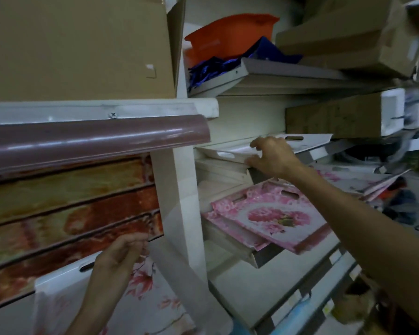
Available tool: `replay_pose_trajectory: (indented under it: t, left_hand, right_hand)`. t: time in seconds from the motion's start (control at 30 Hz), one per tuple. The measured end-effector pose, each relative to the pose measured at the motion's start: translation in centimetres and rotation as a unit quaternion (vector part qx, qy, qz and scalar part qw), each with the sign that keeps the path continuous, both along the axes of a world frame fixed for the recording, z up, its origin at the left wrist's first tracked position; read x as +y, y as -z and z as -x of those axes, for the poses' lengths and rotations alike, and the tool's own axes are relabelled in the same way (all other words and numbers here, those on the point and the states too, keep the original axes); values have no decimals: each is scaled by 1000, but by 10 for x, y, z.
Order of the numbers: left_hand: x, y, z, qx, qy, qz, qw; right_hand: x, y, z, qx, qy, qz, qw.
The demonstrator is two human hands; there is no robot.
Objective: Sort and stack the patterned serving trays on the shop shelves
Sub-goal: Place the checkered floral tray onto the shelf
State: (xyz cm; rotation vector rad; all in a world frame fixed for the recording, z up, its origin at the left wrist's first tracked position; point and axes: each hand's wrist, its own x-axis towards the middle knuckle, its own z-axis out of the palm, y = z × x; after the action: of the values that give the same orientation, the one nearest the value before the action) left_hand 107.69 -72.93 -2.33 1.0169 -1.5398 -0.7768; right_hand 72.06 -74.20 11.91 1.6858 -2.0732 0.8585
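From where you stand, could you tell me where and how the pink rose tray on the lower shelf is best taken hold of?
Grip the pink rose tray by its rim at the front right corner, coming from the aisle side. That corner juts out past the shelf edge, so fingers could likely curl under it. The cut-out handle slot sits at the far end, beneath the right hand, so it is harder to reach.

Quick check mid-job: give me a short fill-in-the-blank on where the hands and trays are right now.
1. The right hand grips the edge of a ____ tray on the shelf.
2. Below it lie trays printed with ____ flowers.
3. On the top shelf sits an ____ plastic bin.

Missing words: white; pink; orange
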Motion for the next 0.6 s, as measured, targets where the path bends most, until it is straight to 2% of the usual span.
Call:
replay_pose_trajectory:
  t: [0.07,0.13,0.27,0.37,0.47,0.6]
  left_hand:
    - [3,-9,17,12,14,0,1000]
    - [5,-19,36,24,27,0,999]
    - [8,-41,80,90,51,-5,995]
    - [10,-65,118,166,99,-38,980]
    - [6,-91,161,251,165,-119,946]
    - [-11,-127,224,339,248,-238,876]
  right_hand:
    - [-4,-3,9,13,-14,-41,999]
    - [-7,-3,17,31,-38,-43,998]
    - [-8,-14,28,75,-59,-8,995]
    - [-1,-33,43,73,-67,32,995]
    - [10,-51,62,29,-98,46,994]
    - [20,-63,93,-4,-143,62,988]
